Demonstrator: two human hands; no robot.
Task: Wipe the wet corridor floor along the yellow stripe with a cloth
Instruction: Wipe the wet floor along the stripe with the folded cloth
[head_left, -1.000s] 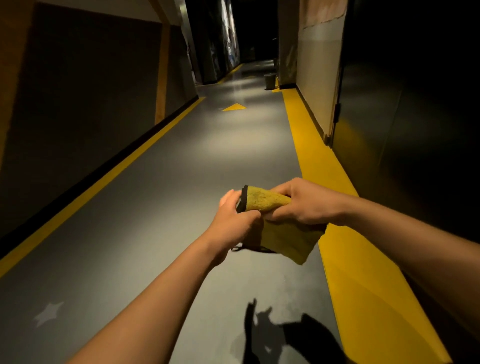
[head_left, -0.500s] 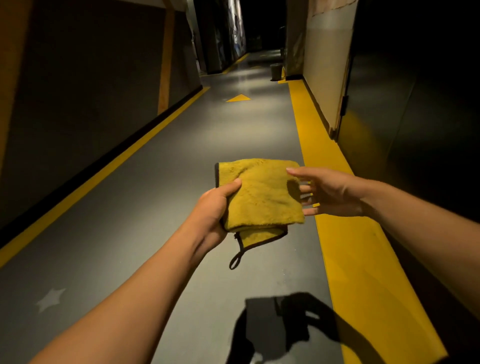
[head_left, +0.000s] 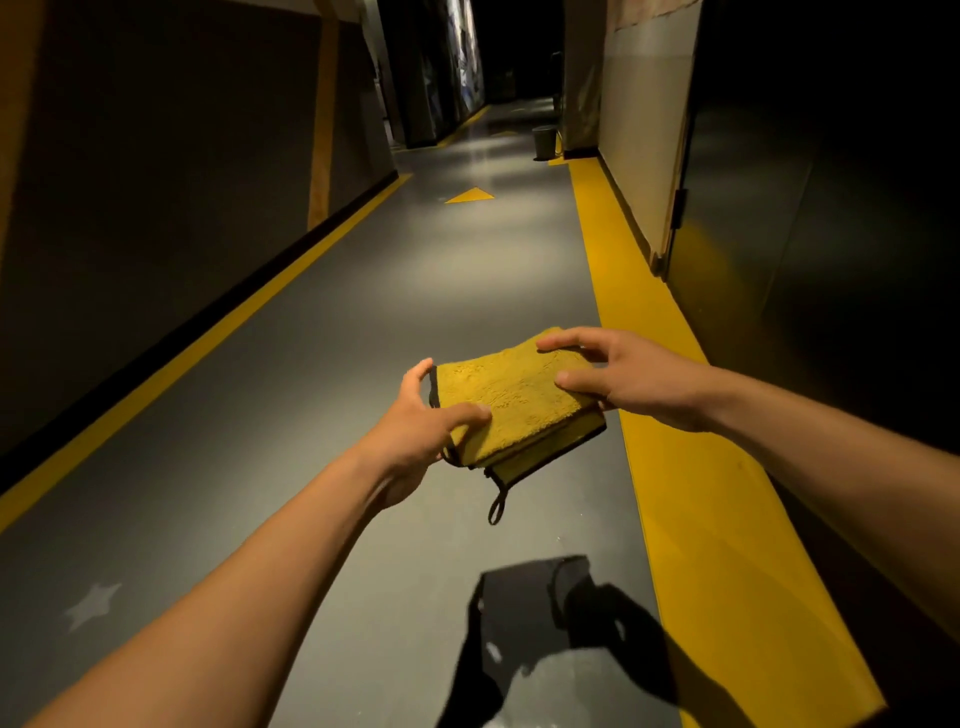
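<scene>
Cloth (head_left: 511, 402): yellow, dark-edged, folded into a thick pad, hanging loop dangling below its near corner. Held in the air above the grey floor (head_left: 363, 338), just left of the wide yellow stripe (head_left: 691, 467).

Left hand (head_left: 415, 436): grips the cloth's left edge, thumb on top, fingers beneath.

Right hand (head_left: 631, 382): at the cloth's right edge, thumb on top; fingers (head_left: 566, 340) spread, tips on the far corner.

Handling advice, as judgement: keep the fold squared and flat, shift to a one-hand grip, lower beside the stripe, wipe in long overlapping passes.

Beyond the cloth: yellow arrow marking (head_left: 470, 196), small bin (head_left: 544, 142) far off. Below: shadow of hands.
</scene>
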